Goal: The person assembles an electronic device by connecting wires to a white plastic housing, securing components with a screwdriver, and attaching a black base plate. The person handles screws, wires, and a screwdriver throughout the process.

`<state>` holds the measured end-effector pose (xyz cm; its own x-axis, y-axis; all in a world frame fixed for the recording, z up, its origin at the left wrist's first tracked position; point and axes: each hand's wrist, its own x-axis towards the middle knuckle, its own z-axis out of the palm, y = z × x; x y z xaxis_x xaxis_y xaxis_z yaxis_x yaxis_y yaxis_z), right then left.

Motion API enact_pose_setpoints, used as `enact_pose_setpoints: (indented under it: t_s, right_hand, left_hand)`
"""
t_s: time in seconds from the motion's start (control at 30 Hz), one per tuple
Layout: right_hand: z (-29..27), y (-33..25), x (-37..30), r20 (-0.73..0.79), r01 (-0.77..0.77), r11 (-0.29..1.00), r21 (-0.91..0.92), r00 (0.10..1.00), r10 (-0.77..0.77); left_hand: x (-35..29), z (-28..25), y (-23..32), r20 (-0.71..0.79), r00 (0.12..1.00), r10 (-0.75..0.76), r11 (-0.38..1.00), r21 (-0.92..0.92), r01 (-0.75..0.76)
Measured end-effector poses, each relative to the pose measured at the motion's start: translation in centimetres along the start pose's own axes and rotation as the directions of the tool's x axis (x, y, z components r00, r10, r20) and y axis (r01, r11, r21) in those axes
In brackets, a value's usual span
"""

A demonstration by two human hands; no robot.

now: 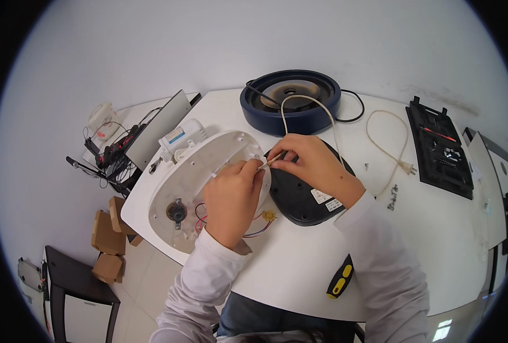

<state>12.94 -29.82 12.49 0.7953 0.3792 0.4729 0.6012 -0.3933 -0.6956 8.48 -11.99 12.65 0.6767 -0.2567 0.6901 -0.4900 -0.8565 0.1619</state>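
Slim tan-handled tool lies pinched between right hand fingertips and left hand, its long axis slanting up-right, above the white oval plastic housing on a white table.

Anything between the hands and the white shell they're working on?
Nothing visible. Both hands are already at it: the left hand rests on the rim of the open white shell, and the right hand meets it there, pinching a thin cream cord. The black base plate lies beside, under the right hand.
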Motion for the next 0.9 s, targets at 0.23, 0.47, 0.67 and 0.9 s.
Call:
enact_pose_setpoints:
  t_s: [0.23,0.47,0.67,0.9]
  right_hand:
    - [0.6,3.4,1.2,-0.022,-0.070,0.998,0.001,0.997,0.070]
    - [1.2,4.6,2.1,0.016,-0.112,0.993,0.032,0.994,0.112]
    - [1.2,4.9,2.1,-0.015,-0.115,0.992,0.045,0.993,0.116]
    - [1.7,3.9,2.7,-0.015,-0.105,0.994,-0.043,0.994,0.105]
  left_hand:
    - [-0.9,-1.1,0.6,-0.052,0.999,0.009,0.976,0.216,0.002]
    - [-2.8,-2.5,-0.4,0.042,0.998,0.053,0.971,0.232,-0.061]
    - [-4.3,-2.7,-0.1,0.130,0.983,0.129,0.973,0.174,-0.151]
    - [-5.7,-2.6,-0.2,0.237,0.962,0.136,0.944,0.263,-0.198]
